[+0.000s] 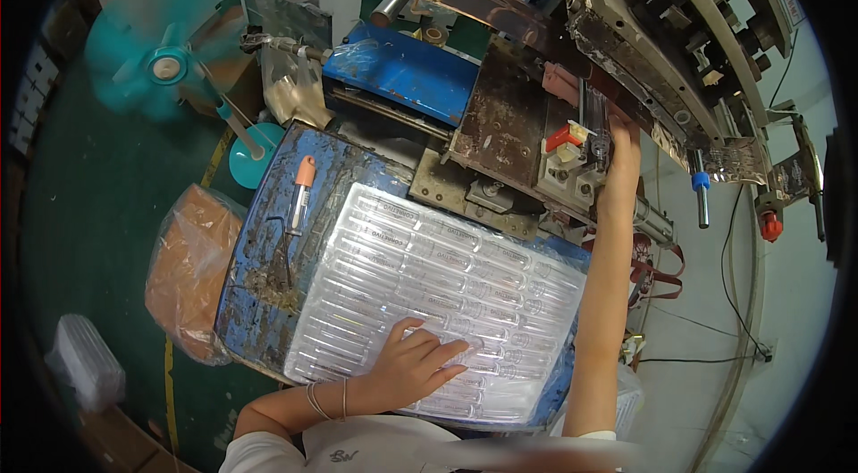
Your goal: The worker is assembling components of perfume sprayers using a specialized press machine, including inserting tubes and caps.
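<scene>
Left hand (416, 364) rests over the tubes (384, 258), its fingers apart and loosely bent, with no grip showing. Tubes lie directly beneath it and reach out ahead of it and to both sides. Right hand (621, 147) is stretched well ahead and to the right, beside the machine's fixture (581, 185); its fingertips are partly hidden, so whether it grips anything cannot be told. Just left of it sits a red piece (561, 137).

The tubes are clear, slim and glossy, set closely side by side in several rows, making one broad slanted block on the chipped blue table (273, 205). Bright glare streaks many of them.

Small dark capitals are printed along many tubes, the same word seeming to repeat, upside down on some. Ahead and to the left of the left hand lies an orange-ended tool (302, 200). Dark lettering marks the pale shirt (393, 448), just behind that hand.
</scene>
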The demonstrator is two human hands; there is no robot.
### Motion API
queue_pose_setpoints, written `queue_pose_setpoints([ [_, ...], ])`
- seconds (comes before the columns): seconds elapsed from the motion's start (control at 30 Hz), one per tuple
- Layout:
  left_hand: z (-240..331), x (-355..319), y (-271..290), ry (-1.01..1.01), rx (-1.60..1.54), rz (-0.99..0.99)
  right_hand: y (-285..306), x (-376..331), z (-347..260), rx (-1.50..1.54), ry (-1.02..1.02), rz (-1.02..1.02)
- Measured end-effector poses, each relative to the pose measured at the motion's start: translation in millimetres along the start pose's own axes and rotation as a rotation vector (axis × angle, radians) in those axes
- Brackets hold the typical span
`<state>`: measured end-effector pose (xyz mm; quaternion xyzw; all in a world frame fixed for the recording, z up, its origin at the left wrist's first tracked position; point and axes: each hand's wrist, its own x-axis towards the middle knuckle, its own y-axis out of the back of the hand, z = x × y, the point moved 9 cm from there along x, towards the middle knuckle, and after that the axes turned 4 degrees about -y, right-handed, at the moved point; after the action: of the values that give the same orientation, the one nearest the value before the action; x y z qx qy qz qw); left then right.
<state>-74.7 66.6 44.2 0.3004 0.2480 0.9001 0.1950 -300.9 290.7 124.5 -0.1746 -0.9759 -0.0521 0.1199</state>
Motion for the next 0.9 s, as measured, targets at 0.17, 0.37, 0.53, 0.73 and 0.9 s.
queue_pose_setpoints([
  [0.17,-4,3,-3,0.012,0.001,-0.01,2,5,3,-0.006,0.009,-0.01],
  [0.37,-5,-3,4,0.018,0.012,0.006,-9,0,-8,-0.022,0.009,-0.02],
  [0.53,-7,-8,1,0.02,0.005,-0.007,-3,-3,1,-0.019,0.016,-0.007],
  [0.73,-3,-6,-4,0.056,-0.04,-0.023,34,-25,-9,-0.064,0.057,0.115],
  [0.9,15,-1,-14,0.063,-0.132,-0.079,102,-100,-23,-0.228,0.068,0.124],
])
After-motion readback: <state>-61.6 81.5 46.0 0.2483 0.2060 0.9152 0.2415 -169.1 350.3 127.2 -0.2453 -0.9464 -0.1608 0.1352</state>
